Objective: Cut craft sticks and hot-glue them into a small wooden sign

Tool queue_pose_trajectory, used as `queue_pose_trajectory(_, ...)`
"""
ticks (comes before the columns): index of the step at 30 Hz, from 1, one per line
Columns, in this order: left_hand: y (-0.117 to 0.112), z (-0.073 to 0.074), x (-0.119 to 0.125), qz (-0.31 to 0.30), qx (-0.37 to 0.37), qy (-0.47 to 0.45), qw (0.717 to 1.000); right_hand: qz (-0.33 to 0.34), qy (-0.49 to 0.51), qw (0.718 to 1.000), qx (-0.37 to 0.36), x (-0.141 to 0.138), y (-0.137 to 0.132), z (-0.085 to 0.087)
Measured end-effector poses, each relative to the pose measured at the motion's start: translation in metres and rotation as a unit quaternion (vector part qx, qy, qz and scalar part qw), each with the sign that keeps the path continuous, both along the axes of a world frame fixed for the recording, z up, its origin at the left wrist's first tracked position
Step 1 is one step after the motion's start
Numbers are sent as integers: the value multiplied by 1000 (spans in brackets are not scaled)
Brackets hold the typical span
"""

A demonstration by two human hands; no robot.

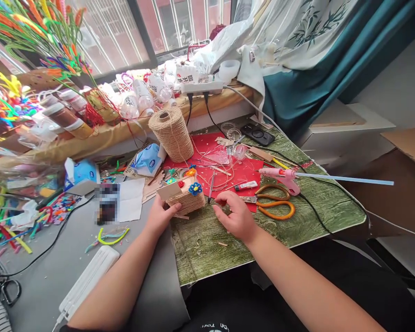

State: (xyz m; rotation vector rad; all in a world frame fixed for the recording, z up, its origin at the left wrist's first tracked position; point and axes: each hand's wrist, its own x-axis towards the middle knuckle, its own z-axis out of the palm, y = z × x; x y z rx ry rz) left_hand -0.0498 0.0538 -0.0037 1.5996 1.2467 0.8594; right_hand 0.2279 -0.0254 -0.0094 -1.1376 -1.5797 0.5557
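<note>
My left hand (162, 216) grips the near left side of a small twine-wrapped box (187, 199) standing on the green board (311, 216). The box carries a blue flower (195, 188), a small red flower and a cardboard flap on top. Just to the right of the box hovers my right hand (235, 216), fingers curled and pinched, thumb and forefinger close together; whether anything is between them I cannot make out. A red paper sheet (238, 173) lies behind the box.
Orange-handled scissors (273, 203) and a pink glue gun (284, 177) with a long glue stick lie right of my right hand. A big twine spool (172, 133) stands behind. Pipe cleaners, tissue packs, a power strip (202, 87) and cables crowd the left and back.
</note>
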Motion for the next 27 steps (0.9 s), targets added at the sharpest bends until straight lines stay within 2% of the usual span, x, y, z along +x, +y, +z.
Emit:
queue_pose_trajectory(3, -3, 0, -1, -4, 1, 25, 1000, 27, -29, 999, 0, -4, 0, -2)
queue_pose_trajectory(6, -6, 1, 1, 1, 46, 80, 996, 39, -43, 998, 7, -5, 0, -4)
queue_pose_trajectory(11, -6, 2, 7, -39, 72, 81, 993, -21, -14, 999, 31, -2, -2, 0)
queue_pose_trajectory(14, -3, -1, 6, -48, 65, 67, 994, -27, -24, 997, 69, -5, -3, 16)
queue_pose_trajectory(17, -2, -5, 4, -52, 55, 45, 996, 25, -79, 993, 89, -15, 2, 41)
queue_pose_trajectory(20, -3, -5, 3, -40, 48, 37, 997, 61, -122, 988, 69, -30, 14, 63)
queue_pose_trajectory(27, -4, -4, 3, -49, 50, 29, 997, 97, -82, 992, -8, -45, 34, 78)
